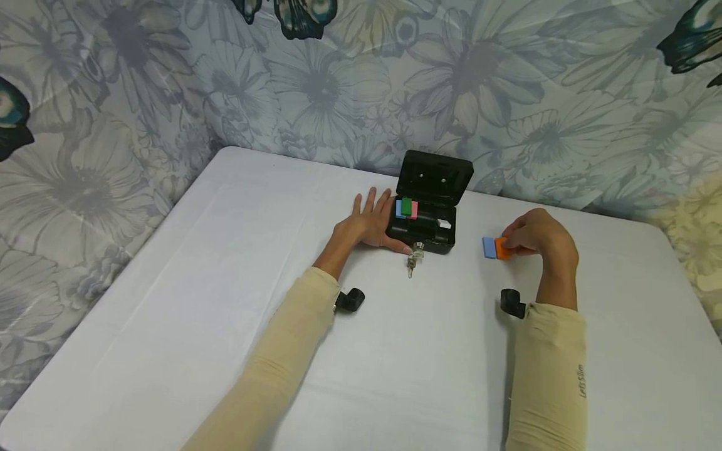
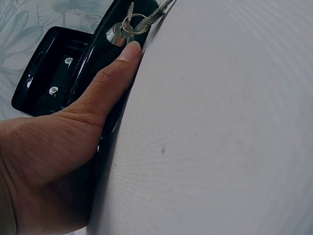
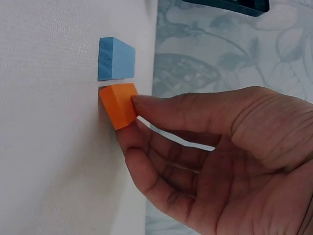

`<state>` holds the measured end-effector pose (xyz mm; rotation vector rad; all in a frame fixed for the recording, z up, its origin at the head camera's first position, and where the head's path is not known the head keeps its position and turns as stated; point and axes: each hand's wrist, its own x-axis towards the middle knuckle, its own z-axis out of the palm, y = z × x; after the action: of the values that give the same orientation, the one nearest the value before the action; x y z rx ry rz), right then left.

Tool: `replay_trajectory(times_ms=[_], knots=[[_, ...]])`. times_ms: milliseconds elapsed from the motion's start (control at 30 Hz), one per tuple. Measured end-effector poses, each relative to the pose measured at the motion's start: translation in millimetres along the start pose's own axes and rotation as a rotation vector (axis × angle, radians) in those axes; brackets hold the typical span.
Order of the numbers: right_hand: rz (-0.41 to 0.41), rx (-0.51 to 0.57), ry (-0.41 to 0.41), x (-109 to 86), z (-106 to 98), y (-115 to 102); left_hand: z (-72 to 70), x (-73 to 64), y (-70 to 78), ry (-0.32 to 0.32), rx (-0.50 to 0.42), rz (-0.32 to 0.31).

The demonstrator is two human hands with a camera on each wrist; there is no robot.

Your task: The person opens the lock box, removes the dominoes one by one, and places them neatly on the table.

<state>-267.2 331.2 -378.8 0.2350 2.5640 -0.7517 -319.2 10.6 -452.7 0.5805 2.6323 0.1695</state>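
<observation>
A small black cash box (image 1: pixel 437 246) stands with its lid (image 1: pixel 434 176) raised. Keys (image 1: pixel 412 265) hang from its front lock. My left hand (image 1: pixel 370 225) rests against the box's left side, fingers spread, with the thumb (image 2: pixel 113 78) along the front below the lock. Inside lie a blue block (image 1: pixel 399 209), a green block (image 1: pixel 406 205) and a pink block (image 1: pixel 414 210). To the right of the box, my right hand (image 1: pixel 540 237) pinches an orange block (image 3: pixel 117 105) between thumb and fingers. A light blue block (image 3: pixel 123 59) lies right beside it on the table.
The white table (image 1: pixel 225 225) runs up to a flower-patterned cloth (image 1: pixel 316 88) behind the box. A small white piece (image 1: pixel 444 223) sits in the box's right part. Black wrist cameras (image 1: pixel 351 300) stick out from both sleeves.
</observation>
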Motion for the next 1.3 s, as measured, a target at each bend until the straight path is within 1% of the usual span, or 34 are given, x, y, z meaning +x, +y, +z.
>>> replay_trajectory(times_ms=[167, 267, 400, 567, 700, 867, 1067, 1233, 1300], knots=[[0.008, -0.024, 0.010, -0.6, 0.0, -1.4, -0.3, 0.9, -0.1, -0.016, -0.002, 0.001], [0.010, -0.033, 0.013, -0.8, 0.3, -2.5, 1.2, 4.6, -0.9, -0.025, -0.005, -0.004], [0.016, -0.034, 0.016, -0.1, 1.1, -4.0, 1.6, 6.2, -1.1, -0.022, -0.011, -0.007], [0.027, -0.016, 0.019, 1.1, 1.7, -4.8, 0.6, 3.8, -0.5, -0.009, 0.007, -0.006], [0.040, 0.014, 0.003, 1.3, 1.4, -4.7, 0.8, 3.2, -0.5, 0.001, 0.013, -0.005], [0.042, 0.035, -0.008, 0.4, 1.1, -4.3, 0.5, 2.8, -0.3, -0.011, -0.002, 0.000], [0.028, 0.034, -0.006, 0.0, 1.0, -3.8, 0.2, 2.0, -0.1, -0.012, -0.008, 0.004], [0.029, 0.025, -0.006, 0.5, 0.5, -3.2, -1.0, -4.5, -0.4, 0.016, -0.011, 0.018], [0.032, 0.023, -0.007, 0.4, -0.1, -3.1, -1.0, -5.1, -0.9, 0.019, -0.017, 0.022]])
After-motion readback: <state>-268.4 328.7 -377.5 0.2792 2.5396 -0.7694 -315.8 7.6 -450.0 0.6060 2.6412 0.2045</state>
